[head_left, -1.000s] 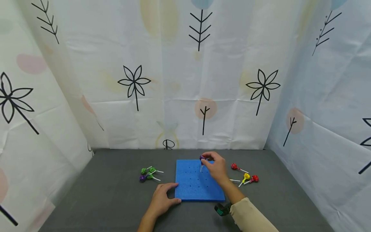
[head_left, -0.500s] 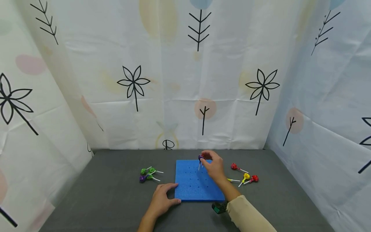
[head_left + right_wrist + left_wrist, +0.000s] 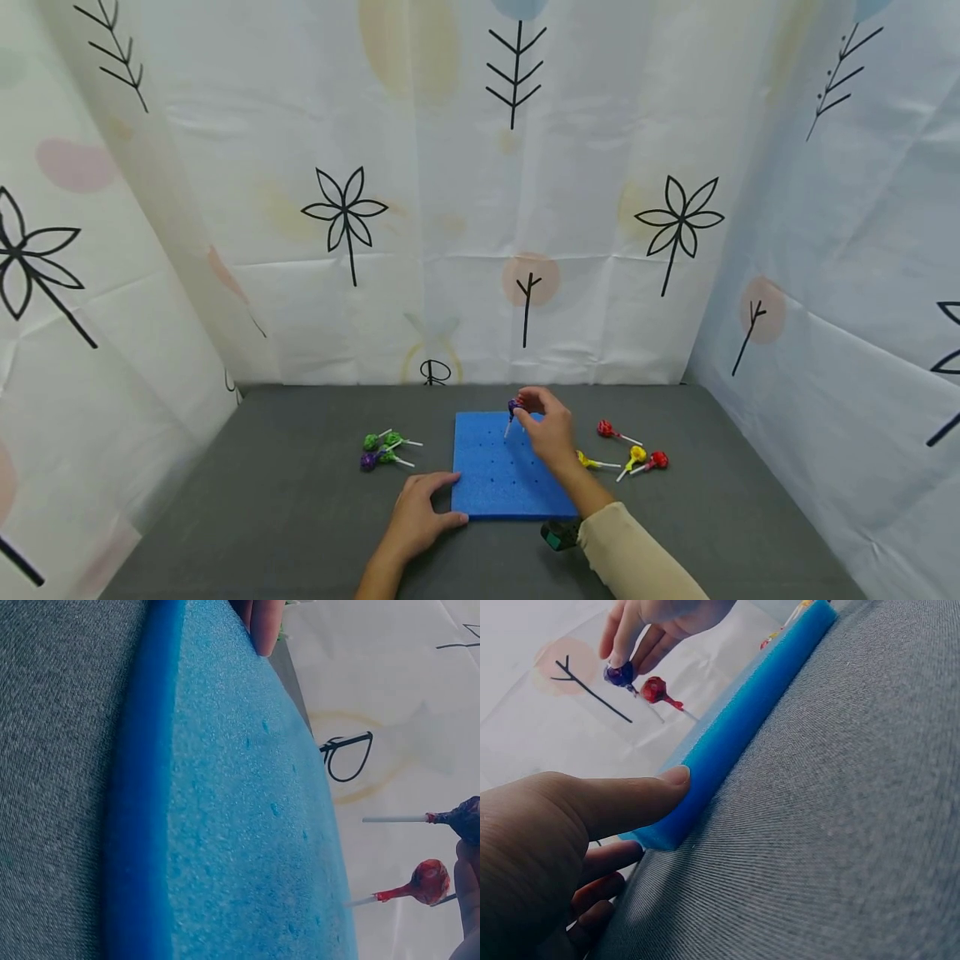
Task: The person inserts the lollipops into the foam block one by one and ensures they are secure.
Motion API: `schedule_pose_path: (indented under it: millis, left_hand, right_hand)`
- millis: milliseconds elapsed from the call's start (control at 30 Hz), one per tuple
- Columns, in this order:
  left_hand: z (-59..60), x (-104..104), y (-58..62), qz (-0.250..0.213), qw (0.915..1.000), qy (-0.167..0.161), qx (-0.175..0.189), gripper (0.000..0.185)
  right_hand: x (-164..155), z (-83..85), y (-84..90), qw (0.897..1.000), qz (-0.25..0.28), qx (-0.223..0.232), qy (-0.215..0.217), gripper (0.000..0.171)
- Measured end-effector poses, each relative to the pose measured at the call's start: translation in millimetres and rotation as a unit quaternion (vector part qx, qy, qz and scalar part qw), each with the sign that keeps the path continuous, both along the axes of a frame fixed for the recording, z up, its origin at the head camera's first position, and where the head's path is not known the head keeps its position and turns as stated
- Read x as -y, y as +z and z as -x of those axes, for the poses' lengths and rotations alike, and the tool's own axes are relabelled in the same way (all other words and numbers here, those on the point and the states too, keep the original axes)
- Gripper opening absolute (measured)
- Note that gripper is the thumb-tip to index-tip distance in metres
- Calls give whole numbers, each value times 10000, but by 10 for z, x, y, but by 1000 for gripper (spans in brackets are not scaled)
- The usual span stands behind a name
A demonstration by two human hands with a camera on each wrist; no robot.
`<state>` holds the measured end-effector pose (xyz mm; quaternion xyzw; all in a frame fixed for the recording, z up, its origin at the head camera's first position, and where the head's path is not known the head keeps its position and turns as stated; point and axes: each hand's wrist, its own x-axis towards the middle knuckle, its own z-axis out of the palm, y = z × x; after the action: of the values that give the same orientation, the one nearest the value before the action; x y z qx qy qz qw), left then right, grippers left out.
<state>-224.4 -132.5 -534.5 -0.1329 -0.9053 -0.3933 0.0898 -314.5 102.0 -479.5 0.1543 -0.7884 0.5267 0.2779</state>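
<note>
Now | right hand (image 3: 551, 432) pinches 1 purple lollipop (image 3: 513, 408) | left hand (image 3: 417, 518) flat against 1 foam block (image 3: 502, 487) | loose lollipops: maybe 8

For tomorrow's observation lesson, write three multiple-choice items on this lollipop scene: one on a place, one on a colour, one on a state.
1. Where do the green lollipops lie?
A. left of the foam board
B. on the board
C. right of the board

2. What colour is the foam board?
A. red
B. blue
C. yellow

3. What does the right hand do?
A. lies flat
B. pinches a purple lollipop
C. holds the board

Answers:
1 A, they lie on the grey mat beside the board's left edge.
2 B, plainly blue.
3 B, its fingers pinch the purple lollipop over the board.
</note>
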Motion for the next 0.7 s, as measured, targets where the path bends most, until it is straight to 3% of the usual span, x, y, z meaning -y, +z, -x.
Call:
schedule_pose_path:
  millis: [433,700]
  left_hand:
    - [19,-2,-15,69,10000,33,51,60]
    - [-14,-1,25,24,10000,17,-4,61]
  right_hand:
    - [112,-10,-64,9997,-92,-107,-187,20]
    - [163,34,-119,9983,-175,-479,-273,20]
